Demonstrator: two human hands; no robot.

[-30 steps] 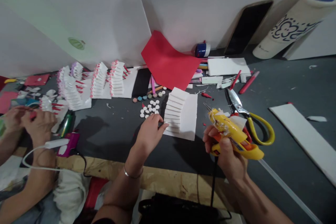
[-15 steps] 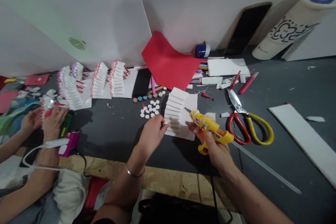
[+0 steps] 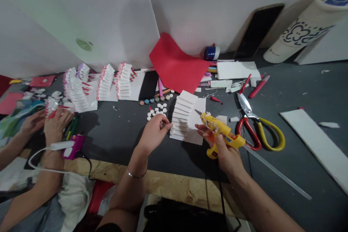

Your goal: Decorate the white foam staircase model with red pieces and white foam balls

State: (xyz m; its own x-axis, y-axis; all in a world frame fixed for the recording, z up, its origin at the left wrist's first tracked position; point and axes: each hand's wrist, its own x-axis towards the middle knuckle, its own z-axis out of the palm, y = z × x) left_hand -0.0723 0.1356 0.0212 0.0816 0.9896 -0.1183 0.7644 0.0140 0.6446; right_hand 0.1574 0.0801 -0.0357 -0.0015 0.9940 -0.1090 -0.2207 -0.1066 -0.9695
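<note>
My left hand (image 3: pixel 153 132) is at the left edge of a white stepped foam piece (image 3: pixel 185 107). Its thumb and forefinger are slightly apart, the thumb tip against the lower left edge, where a tiny white bit shows. The foam piece, made of overlapping strips, rests on a white foam board (image 3: pixel 197 130). In my right hand (image 3: pixel 227 156) is a yellow hot glue gun (image 3: pixel 217 125), fingers wrapped round its handle and its nozzle pointing up and left over the board. Small white discs (image 3: pixel 157 110) lie in a cluster just beyond my left hand.
Large scissors (image 3: pixel 250 116) and a clear glue stick (image 3: pixel 280 174) are on the right, near a long white foam strip (image 3: pixel 315 145). Red sheet (image 3: pixel 176 65), phone (image 3: pixel 258 30) and bottle (image 3: pixel 296 29) stand behind. At left, another person's hands (image 3: pixel 56 123) work beside finished-looking stepped pieces (image 3: pixel 106 81).
My left thumb and forefinger have parted slightly from the small white disc they pinched at the foam's edge. The glue gun stays in my right hand, and the whole view has shifted slightly.
</note>
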